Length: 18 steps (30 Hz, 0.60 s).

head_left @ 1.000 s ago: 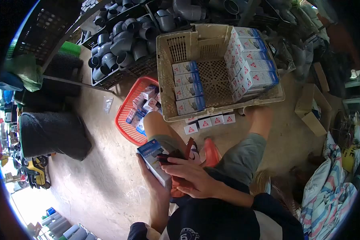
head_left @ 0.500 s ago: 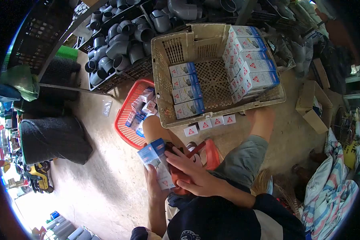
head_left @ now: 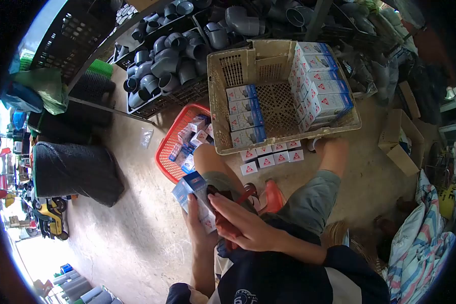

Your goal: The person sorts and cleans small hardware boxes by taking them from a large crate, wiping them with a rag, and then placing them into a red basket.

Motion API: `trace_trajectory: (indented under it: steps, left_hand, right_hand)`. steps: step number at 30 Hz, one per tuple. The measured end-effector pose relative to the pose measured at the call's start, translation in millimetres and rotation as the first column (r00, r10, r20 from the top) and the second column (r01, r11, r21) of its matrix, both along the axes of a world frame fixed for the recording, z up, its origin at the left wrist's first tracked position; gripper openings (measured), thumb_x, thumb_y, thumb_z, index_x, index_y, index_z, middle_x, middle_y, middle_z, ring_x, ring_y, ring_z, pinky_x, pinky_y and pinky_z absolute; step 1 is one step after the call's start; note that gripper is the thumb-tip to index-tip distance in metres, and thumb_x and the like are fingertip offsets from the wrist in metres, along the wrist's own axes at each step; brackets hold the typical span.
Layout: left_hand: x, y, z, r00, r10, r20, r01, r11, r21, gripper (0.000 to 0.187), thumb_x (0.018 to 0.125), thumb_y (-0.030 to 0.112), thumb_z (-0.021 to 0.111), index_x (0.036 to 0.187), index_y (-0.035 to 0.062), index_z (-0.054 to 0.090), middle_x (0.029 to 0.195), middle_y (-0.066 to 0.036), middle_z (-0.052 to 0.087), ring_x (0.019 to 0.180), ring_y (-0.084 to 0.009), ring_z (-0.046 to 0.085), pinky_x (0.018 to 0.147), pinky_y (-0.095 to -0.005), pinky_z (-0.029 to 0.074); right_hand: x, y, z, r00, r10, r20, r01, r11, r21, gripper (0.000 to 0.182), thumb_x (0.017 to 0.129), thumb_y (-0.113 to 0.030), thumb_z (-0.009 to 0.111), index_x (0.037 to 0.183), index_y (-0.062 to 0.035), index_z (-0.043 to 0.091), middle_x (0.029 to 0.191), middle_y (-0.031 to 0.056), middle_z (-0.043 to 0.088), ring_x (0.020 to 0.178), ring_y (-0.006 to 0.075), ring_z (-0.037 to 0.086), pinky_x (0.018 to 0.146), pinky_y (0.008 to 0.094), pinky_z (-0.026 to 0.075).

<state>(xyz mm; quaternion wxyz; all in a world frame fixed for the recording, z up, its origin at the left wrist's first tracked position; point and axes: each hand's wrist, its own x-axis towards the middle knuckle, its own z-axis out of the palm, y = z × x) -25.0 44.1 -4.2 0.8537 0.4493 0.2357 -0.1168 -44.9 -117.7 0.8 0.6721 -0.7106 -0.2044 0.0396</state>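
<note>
A blue and white carton (head_left: 185,191) is tilted over my lap, with the fingers of my left hand (head_left: 201,234) closed around its lower left side. My right hand (head_left: 245,223) lies along the carton's right side, fingers together, and presses a reddish-brown cloth (head_left: 227,227) against it. Part of the cloth is hidden under that hand. Just beyond my knees stands a beige plastic crate (head_left: 289,141), with similar cartons (head_left: 245,114) in a row at its left and taller stacks (head_left: 321,88) at its right.
Left of the crate, a red basket (head_left: 163,161) holds several small boxes. White boxes (head_left: 273,159) stand in rows on the floor below the crate's near edge. Grey pipe elbows (head_left: 175,55) fill black crates behind. An opened cardboard box (head_left: 403,139) sits at the right.
The view has shifted, showing more of the white boxes below the crate. My right hand has moved slightly down along the carton with the cloth; my left hand keeps its hold.
</note>
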Motion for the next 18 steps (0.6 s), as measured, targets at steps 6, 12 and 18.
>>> trace_trajectory:
  steps: [6,12,18]
  left_hand:
    - [-5,-29,28,0.987,0.122,-0.104,-0.145,0.958,-0.248,0.062,0.103,0.059,0.044,0.142,0.0106,0.05,0.133,-0.009,0.061,0.12,-0.024,0.061,0.105,-0.0402,0.049]
    - [16,6,-30,0.966,0.254,-0.046,-0.257,0.934,-0.249,0.067,0.099,0.064,0.049,0.138,0.0098,0.054,0.125,-0.01,0.065,0.112,-0.0278,0.063,0.099,-0.0415,0.053]
    - [-18,-27,17,0.958,0.264,-0.109,-0.285,0.913,-0.293,0.057,0.104,0.053,0.048,0.135,0.0062,0.055,0.123,-0.012,0.065,0.112,-0.0277,0.064,0.103,-0.045,0.051]
  right_hand:
    - [20,6,17,0.95,-0.175,0.26,0.206,0.974,-0.096,0.078,0.089,-0.009,0.072,0.155,0.0006,0.031,0.157,0.0228,0.037,0.145,0.0348,0.04,0.115,0.0435,0.037]
    - [-1,21,0,0.967,0.052,0.251,-0.008,0.985,-0.174,0.076,0.088,-0.003,0.072,0.154,0.0002,0.032,0.158,0.0221,0.037,0.147,0.0369,0.037,0.117,0.0438,0.035]
    - [10,14,-8,0.972,-0.009,0.237,0.031,0.995,-0.091,0.079,0.086,0.0,0.072,0.154,-0.0003,0.033,0.158,0.0217,0.037,0.146,0.0344,0.038,0.116,0.0446,0.037]
